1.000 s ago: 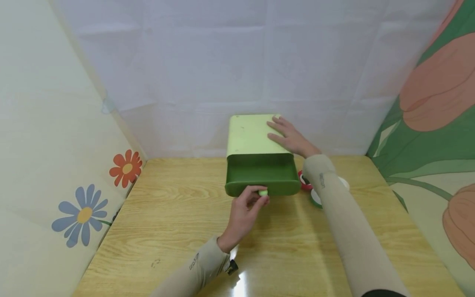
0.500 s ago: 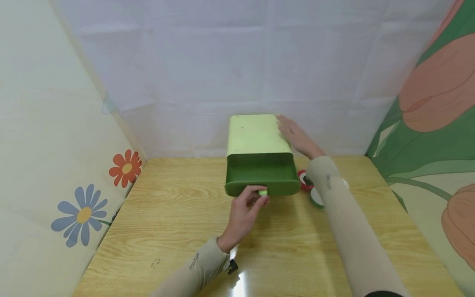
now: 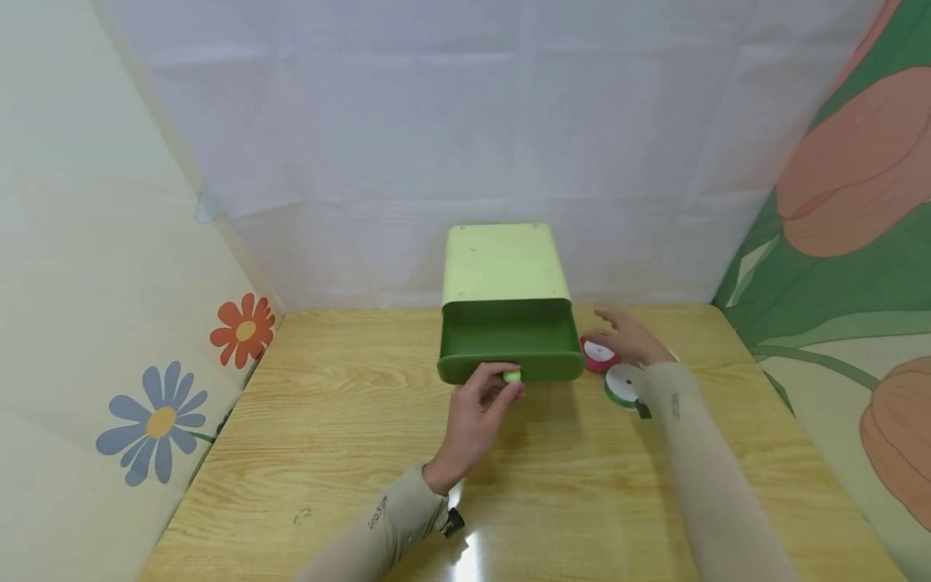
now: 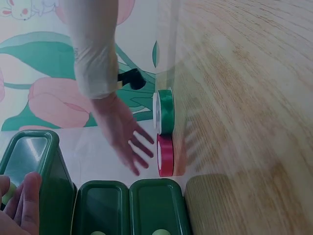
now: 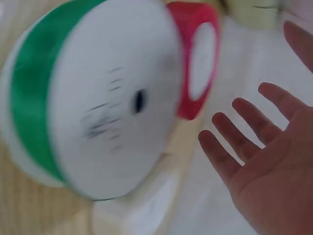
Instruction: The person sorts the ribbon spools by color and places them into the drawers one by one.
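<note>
A light green box [image 3: 502, 263] stands at the back with its dark green top drawer [image 3: 538, 368] pulled out. My left hand [image 3: 469, 428] pinches the drawer's pale green knob [image 3: 512, 377]. To the right of the box, my right hand [image 3: 633, 338] hovers with spread fingers over a red ribbon spool [image 3: 600, 360], apart from it in the left wrist view. A green ribbon spool [image 3: 625, 384] with white sides lies beside the red one, under the right wrist. In the right wrist view, the fingers [image 5: 249, 120] are empty, and a pale spool [image 5: 146, 205] is partly hidden behind the green one.
Two more shut dark green drawers [image 4: 159, 210] sit below the pulled one. A white sheet [image 3: 364, 145] hangs behind the wooden table [image 3: 349, 404]. Flower-patterned panels [image 3: 836, 283] bound the sides.
My right hand has left the top of the box and moved right and down to above the ribbon spools. The left hand and the drawer stay put.
</note>
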`<state>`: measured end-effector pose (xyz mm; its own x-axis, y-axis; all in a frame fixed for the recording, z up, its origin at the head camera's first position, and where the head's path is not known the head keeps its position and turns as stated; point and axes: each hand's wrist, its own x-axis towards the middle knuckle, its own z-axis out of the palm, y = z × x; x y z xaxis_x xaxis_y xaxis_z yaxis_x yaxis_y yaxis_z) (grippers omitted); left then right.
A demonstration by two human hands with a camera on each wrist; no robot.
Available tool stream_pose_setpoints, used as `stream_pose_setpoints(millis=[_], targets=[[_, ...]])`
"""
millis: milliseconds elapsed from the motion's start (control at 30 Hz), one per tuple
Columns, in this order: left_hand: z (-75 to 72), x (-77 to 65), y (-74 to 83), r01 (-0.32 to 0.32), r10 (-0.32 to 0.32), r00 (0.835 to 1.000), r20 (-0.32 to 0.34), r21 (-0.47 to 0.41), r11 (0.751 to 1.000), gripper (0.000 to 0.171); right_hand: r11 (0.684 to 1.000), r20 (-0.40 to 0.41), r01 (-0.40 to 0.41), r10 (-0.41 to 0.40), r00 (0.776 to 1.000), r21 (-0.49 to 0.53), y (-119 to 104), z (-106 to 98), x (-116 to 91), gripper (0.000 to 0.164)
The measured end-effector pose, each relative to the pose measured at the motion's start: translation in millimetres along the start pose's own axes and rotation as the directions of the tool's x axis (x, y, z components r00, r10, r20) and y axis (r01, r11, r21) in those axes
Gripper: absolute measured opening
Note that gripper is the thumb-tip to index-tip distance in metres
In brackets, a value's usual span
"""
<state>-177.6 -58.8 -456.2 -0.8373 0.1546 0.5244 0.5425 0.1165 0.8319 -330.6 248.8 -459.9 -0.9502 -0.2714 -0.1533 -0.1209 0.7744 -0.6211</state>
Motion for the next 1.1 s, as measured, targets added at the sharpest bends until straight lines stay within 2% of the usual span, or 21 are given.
stream_pose_setpoints(millis=[167,267,600,733,833,1000,1100], targets=[[0.1,-0.3,-0.3,0.005,-0.005,1.0,-0.001,-0.015,1.0,0.021,0.997,0.039,-0.046,0.048,0.998,-0.059,15,11,-5,0.09],[0.4,-0.7,-1.0,-0.002,0.001,1.0,-0.002,-0.017,1.0,0.021,0.998,0.035,-0.05,0.052,0.998,-0.031,21,17,-5,0.093],[-0.6,-0.4,-0.8,-0.005,0.005,1.0,0.001,-0.013,1.0,0.021,0.995,0.002,-0.01,0.01,1.0,-0.095,20,22,0,0.083],[-0.4,-0.2,0.0,-0.005,0.005,1.0,0.001,-0.014,1.0,0.021,0.995,-0.012,-0.022,0.021,1.0,-0.097,20,21,-1,0.081],[0.0,-0.3,-0.2,-0.003,0.003,1.0,0.001,-0.016,1.0,0.021,0.996,-0.023,-0.057,0.056,0.998,-0.063,21,21,-1,0.084],[0.2,-0.3,-1.5,0.001,-0.001,1.0,0.002,-0.018,1.0,0.021,0.993,-0.034,-0.097,0.099,0.994,0.065,20,15,-1,0.092],[-0.2,-0.3,-1.8,0.004,-0.004,1.0,0.001,-0.013,1.0,0.021,0.991,-0.057,-0.054,0.061,0.997,0.121,16,9,-1,0.088]])
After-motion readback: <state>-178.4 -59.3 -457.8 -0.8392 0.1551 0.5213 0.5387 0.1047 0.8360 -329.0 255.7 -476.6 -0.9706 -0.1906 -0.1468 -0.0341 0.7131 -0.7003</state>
